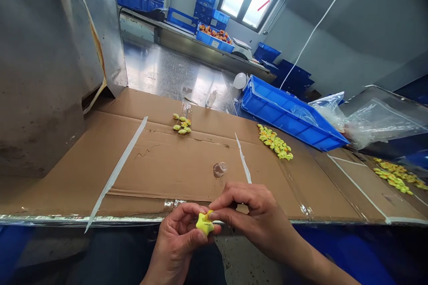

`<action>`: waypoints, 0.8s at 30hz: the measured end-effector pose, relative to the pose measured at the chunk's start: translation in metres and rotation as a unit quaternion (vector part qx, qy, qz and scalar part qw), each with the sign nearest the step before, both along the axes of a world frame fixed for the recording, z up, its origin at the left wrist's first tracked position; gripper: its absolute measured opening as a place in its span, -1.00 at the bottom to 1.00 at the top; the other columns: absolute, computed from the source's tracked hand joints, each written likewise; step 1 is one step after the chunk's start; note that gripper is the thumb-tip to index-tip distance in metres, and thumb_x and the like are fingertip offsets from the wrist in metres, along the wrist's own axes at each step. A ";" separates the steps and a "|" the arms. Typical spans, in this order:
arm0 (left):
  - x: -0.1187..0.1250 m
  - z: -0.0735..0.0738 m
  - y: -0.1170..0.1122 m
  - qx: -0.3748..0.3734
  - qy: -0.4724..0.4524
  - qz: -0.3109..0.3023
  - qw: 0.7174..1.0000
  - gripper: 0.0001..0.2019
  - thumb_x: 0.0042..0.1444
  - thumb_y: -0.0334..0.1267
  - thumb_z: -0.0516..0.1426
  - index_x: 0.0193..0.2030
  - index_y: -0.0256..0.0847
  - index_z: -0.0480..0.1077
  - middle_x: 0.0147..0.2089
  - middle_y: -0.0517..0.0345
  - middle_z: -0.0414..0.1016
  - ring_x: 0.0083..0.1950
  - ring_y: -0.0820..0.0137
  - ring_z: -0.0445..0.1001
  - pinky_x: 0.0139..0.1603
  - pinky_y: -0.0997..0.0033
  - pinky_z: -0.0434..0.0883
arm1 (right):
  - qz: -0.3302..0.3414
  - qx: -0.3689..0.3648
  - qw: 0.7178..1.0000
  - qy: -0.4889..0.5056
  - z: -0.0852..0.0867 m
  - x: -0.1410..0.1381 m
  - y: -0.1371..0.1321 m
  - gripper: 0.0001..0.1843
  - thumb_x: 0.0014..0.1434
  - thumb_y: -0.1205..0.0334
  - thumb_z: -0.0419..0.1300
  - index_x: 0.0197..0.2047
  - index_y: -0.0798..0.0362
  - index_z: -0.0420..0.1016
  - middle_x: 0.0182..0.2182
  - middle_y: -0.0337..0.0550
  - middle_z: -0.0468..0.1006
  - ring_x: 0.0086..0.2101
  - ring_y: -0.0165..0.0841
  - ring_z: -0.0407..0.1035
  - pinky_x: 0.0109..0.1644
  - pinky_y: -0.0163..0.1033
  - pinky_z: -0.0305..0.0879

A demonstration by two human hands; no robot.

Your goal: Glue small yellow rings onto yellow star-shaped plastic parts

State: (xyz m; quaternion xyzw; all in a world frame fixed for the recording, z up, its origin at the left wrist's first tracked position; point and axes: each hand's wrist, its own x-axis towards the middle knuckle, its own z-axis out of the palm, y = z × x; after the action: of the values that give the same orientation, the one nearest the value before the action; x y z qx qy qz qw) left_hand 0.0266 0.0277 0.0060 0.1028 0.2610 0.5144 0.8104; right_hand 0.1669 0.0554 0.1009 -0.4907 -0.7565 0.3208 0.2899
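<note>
A small yellow-green star-shaped piece (pixel 204 226) with dark printing on it is pinched between the fingers and thumb of my left hand (pixel 179 240), just in front of the table's edge. My right hand (pixel 256 213) pinches a tiny orange-yellow part (pixel 209 214) against the star's upper side. Whether that part is fixed to the star I cannot tell. Beyond my hands, a small clear cup (pixel 220 169) stands on the cardboard. Farther back lies a small group of yellow-green pieces (pixel 182 124) with orange bits.
Cardboard (pixel 160 169) with white tape strips covers the table. Right of centre lies a larger cluster of yellow-green pieces (pixel 274 142), near a long blue crate (pixel 290 111) with plastic bags (pixel 374 120). A metal housing (pixel 56 67) stands at left; a small bottle (pixel 211 99) is behind.
</note>
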 end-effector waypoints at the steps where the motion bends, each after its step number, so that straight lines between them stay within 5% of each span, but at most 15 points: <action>1: 0.000 0.000 0.000 0.000 -0.001 -0.001 1.000 -0.71 -0.34 -0.34 0.45 -0.40 -0.18 0.55 -0.39 0.20 0.60 -0.40 0.38 0.60 -0.42 0.60 0.45 | 0.000 0.002 1.000 -0.001 0.000 0.000 0.000 -0.93 0.09 0.40 0.35 -0.41 0.09 0.60 -0.58 -0.34 0.47 -0.54 -0.56 0.31 -0.46 -0.46 0.14; 24: -0.002 -0.003 -0.002 0.015 0.007 -0.016 1.000 -0.72 -0.32 -0.34 0.44 -0.40 -0.20 0.53 -0.42 0.16 0.61 -0.40 0.36 0.57 -0.33 0.48 0.46 | 0.035 0.004 0.999 -0.026 -0.005 0.002 -0.002 -0.92 0.09 0.46 0.33 -0.38 0.10 0.59 -0.57 -0.32 0.44 -0.53 -0.55 0.32 -0.44 -0.46 0.17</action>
State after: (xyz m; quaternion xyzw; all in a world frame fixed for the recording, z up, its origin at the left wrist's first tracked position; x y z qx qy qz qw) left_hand 0.0244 0.0262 0.0029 0.1227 0.2572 0.5049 0.8148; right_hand 0.1685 0.0538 0.0959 -0.4707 -0.7821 0.3145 0.2604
